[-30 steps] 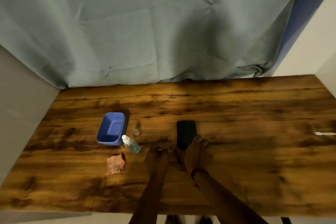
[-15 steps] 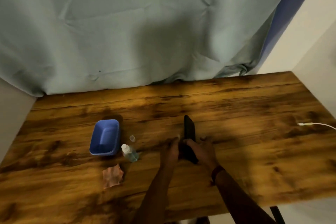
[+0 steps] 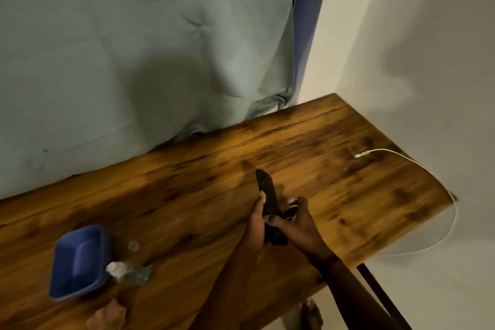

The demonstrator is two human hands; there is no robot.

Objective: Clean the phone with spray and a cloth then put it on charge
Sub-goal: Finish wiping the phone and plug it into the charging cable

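Head view: black phone (image 3: 266,190) gripped on edge between left hand (image 3: 255,225) and right hand (image 3: 298,222), above worktop (image 3: 187,195); white cable plug (image 3: 359,155) beyond right hand, spray bottle (image 3: 131,273) well left of left hand.

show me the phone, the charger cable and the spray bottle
phone (image 3: 266,187), head view, upper half of its dark body
charger cable (image 3: 358,155), head view, plug end
spray bottle (image 3: 135,274), head view, clear body
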